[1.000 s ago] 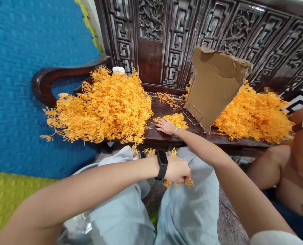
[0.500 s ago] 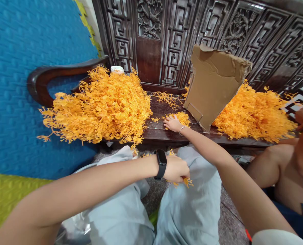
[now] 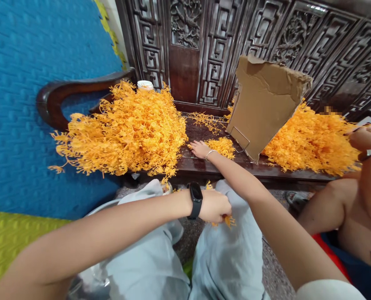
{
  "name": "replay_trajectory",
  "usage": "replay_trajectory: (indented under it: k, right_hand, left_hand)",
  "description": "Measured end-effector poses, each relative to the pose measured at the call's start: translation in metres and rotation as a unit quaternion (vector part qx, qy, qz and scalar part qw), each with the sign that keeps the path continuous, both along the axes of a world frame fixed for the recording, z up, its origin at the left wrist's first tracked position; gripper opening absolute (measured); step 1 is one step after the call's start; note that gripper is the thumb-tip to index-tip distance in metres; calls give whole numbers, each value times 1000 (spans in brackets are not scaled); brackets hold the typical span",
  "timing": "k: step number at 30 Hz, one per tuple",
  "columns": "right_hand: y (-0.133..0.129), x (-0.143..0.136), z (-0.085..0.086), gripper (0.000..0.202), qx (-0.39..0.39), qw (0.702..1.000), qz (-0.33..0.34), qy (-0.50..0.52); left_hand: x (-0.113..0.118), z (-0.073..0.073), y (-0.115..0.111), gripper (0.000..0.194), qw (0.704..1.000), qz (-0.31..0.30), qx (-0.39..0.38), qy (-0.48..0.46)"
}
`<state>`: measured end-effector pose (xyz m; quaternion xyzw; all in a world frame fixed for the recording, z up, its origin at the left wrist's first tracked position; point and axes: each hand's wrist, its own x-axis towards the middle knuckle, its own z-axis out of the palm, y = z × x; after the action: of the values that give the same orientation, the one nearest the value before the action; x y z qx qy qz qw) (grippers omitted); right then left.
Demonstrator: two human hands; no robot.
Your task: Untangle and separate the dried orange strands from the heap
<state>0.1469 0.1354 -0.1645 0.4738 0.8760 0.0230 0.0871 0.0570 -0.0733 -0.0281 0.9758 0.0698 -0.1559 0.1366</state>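
Note:
My left hand [image 3: 215, 206], with a black band watch on its wrist, is closed over my lap. Orange branching plastic strands [image 3: 229, 221] stick out from under its fingers. My right hand [image 3: 200, 150], wearing a thin bracelet, lies low over the dark wooden bench [image 3: 200, 164] with fingers stretched out to the left. Its fingertips are at a few small orange bits beside the large orange pile [image 3: 132, 129]. Just right of that hand is a small orange heap [image 3: 222, 147]. What lies under the palm is hidden.
A cardboard sheet [image 3: 266, 100] stands tilted on the bench by a wire stand [image 3: 240, 139]. Behind it is another orange pile [image 3: 313, 141], with a co-worker's hand [image 3: 364, 137] at its right. A white round container [image 3: 145, 85] stands behind the left pile.
My right hand has moved left, off the small orange heap and toward the large pile. My left hand has stayed nearly in place. The co-worker's hand has shifted left.

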Motion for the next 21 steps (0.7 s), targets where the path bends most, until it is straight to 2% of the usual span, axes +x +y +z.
replay_trajectory:
  k: [6,13,17,21]
  right_hand:
    - [5,29,8,37,-8,999,-33,-28]
    - [-2,68,20,40,-12,997,-68,-32]
    - [-8,77,20,41,-9,997,-67,-23]
    - [-13,73,19,38,3,998,-57,-7]
  left_hand:
    - [-6,-6,0,18,1000,11,-5,-17]
    - [1,-7,0,11,1000,10,-1,-28]
    - [6,-7,-2,9,999,12,-1,-34]
    - [10,-6,-2,12,1000,2,5,-7]
